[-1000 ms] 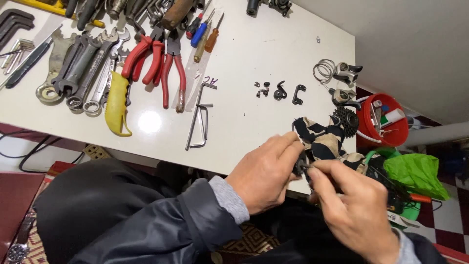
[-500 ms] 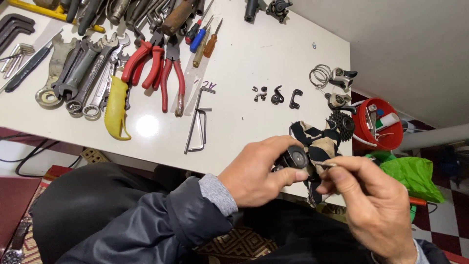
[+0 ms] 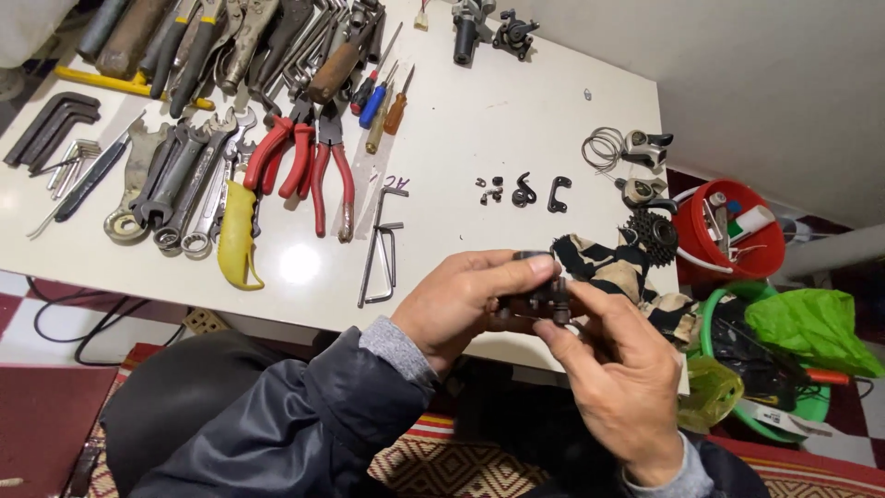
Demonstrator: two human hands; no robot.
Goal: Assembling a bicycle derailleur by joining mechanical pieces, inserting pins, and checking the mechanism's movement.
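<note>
Black metal part (image 3: 542, 297) between both hands

both forearms are brought together in front of the body, sleeves drawn to the wrists. the left hand (image 3: 470, 309) is curled, thumb extended on top. the right hand (image 3: 622, 373) is raised opposite it, fingertips pinched toward the left thumb.

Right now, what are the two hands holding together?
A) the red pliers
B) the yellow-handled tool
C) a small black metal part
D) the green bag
C: the left hand and the right hand both pinch a small black metal part at the table's near edge, while the red pliers lie untouched on the white table.
</note>
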